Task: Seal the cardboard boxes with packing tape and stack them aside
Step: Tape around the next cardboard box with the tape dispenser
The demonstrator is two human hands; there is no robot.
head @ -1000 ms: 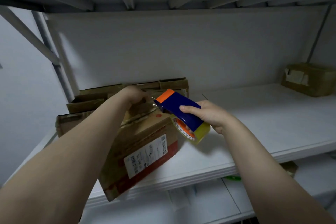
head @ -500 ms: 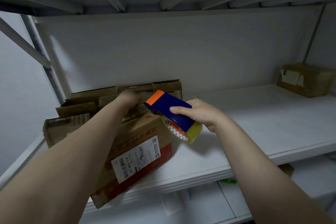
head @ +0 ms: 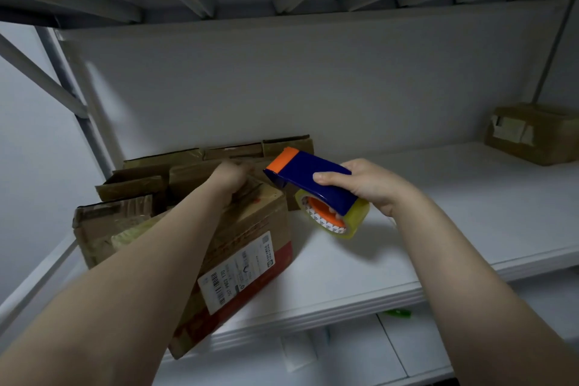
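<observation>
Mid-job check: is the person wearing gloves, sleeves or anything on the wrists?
No. The left hand and right hand are bare, no gloves. Both forearms are uncovered as far as the frame shows; no sleeve, watch or ring is visible.

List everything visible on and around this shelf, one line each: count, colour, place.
labelled cardboard box: 1, brown with red band and white shipping label, left on the shelf, overhanging its front edge.
other cardboard boxes: several, count unclear, brown, behind and left of the labelled one.
small cardboard box: 1, brown, far right, back of the shelf.
tape dispenser: 1, blue with orange tip, in the air right of the labelled box.
tape roll: 1, clear yellowish on orange core, under the dispenser.
shelf: 1, white, carrying the boxes.
green object: 1, lower level, too small to identify.
left hand: 1, on top of the labelled box.
right hand: 1, gripping the tape dispenser.
</observation>
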